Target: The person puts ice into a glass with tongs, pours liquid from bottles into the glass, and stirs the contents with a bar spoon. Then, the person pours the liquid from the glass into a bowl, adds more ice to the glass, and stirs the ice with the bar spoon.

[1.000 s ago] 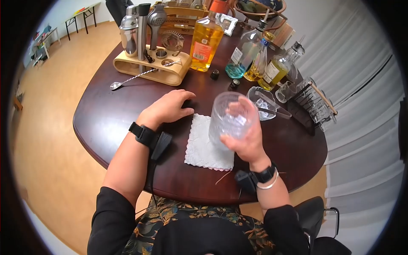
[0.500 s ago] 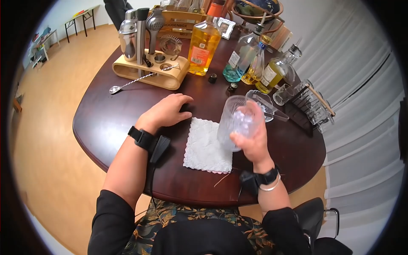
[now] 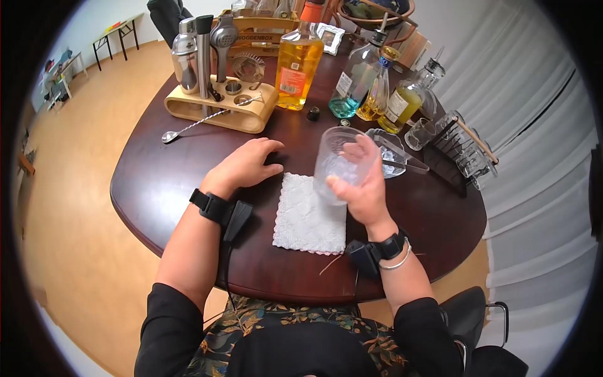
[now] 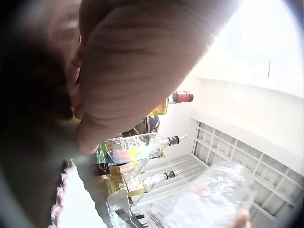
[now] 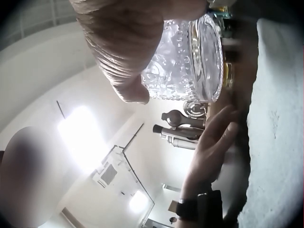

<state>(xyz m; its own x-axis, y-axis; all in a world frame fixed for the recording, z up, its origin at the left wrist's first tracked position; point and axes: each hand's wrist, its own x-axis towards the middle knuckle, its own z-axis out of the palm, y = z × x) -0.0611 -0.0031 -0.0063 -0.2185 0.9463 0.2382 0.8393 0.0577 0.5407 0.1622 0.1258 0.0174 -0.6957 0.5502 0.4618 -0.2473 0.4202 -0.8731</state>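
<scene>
A clear patterned glass with ice inside is gripped by the right hand, tilted above the right part of a white cloth. In the right wrist view the glass lies between thumb and fingers, its base off the cloth. The left hand rests on the dark table just left of the cloth, fingers relaxed and holding nothing. In the left wrist view that hand fills the upper part, with the blurred glass beyond it.
Behind stand a wooden bar-tool stand, a spoon, an amber bottle, several pourer bottles and a small black cap. Right of the glass are an ice dish with tongs and a rack of glasses.
The right hand has swung the glass slightly right and then back up to the left, and the ice in it has shifted. The left hand has stayed in place on the table.
</scene>
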